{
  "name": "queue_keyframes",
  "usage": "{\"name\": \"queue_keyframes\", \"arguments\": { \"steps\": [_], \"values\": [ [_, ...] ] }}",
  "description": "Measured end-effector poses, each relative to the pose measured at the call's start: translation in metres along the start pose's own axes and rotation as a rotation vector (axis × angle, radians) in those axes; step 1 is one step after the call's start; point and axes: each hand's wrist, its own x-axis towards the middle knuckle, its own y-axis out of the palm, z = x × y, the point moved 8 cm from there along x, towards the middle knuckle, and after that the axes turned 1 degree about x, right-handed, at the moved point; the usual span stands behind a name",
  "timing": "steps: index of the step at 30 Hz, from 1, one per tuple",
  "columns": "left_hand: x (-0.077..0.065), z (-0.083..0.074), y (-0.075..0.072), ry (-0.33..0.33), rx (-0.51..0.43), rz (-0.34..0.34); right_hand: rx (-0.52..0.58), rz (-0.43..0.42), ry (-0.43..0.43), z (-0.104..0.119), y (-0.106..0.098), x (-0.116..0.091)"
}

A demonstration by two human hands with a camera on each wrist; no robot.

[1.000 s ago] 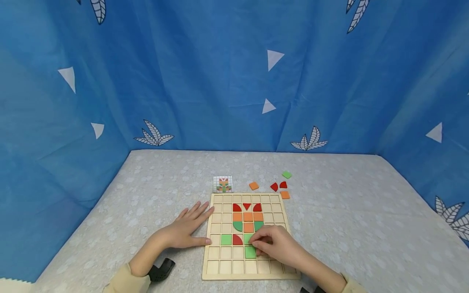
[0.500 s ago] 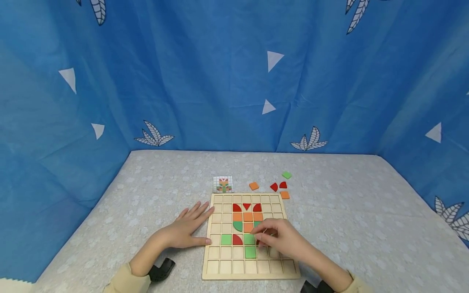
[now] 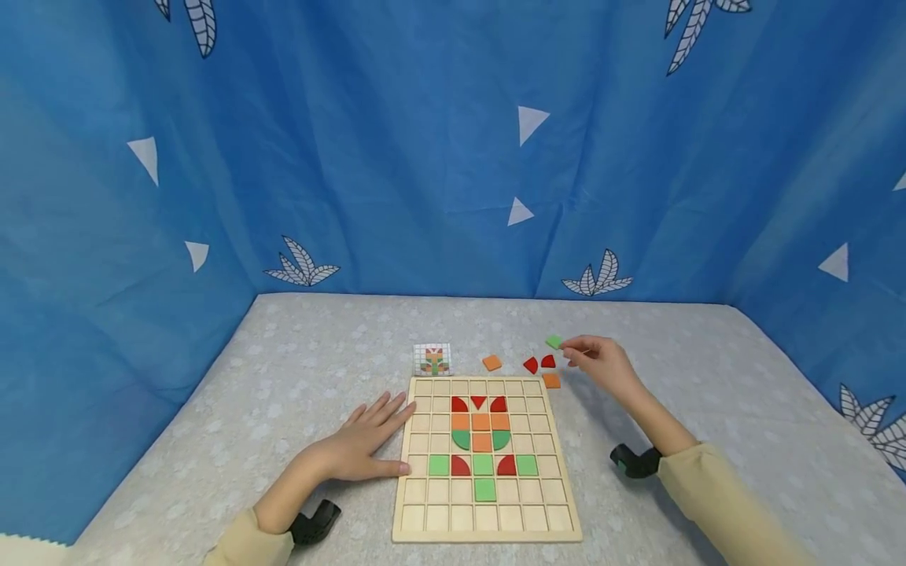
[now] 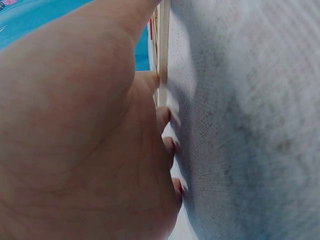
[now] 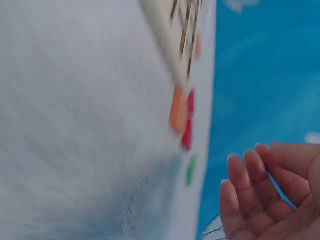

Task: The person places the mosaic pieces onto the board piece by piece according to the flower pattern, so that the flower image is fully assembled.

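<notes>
One light-green square tile (image 3: 554, 341), head view, lies far and right of the wooden grid board (image 3: 488, 538), your right hand (image 3: 602, 364) just beside it; your spread left hand (image 3: 364, 444) touches the board. Left wrist: your index finger (image 4: 148, 79) at its edge. Right wrist: your fingers (image 5: 239, 172) relaxed.

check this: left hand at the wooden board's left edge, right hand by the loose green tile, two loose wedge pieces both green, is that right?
Not quite: the two loose wedge pieces are red, not green, as the head view shows. The left hand is at the left edge of the wooden board and the right hand is by the loose green tile.
</notes>
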Motion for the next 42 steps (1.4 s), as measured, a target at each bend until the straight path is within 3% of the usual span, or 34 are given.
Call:
{"name": "queue_keyframes", "arguments": {
  "steps": [5,9,12,17,21,35,42],
  "values": [
    [-0.001,0.001,0.003,0.006,0.001,-0.004,0.096,-0.019,0.257,-0.043,0.001,0.032],
    [-0.001,0.000,0.003,0.002,0.002,0.002,0.122,-0.037,0.349,-0.058,0.003,0.043],
    [0.000,0.000,0.001,-0.001,0.014,0.000,0.069,-0.054,0.334,-0.058,0.006,0.048],
    [0.001,0.000,0.000,-0.004,0.027,-0.005,-0.118,-0.071,0.219,-0.049,0.010,0.055],
    [0.000,-0.002,-0.001,0.001,0.020,-0.003,-0.179,-0.075,0.164,-0.044,0.014,0.057],
    [0.002,0.011,0.006,0.004,0.045,-0.041,-0.188,-0.125,0.129,-0.041,0.014,0.055],
    [0.002,0.010,0.007,0.003,0.030,-0.036,-0.077,-0.158,0.115,-0.039,0.011,0.048]
  ]
}}
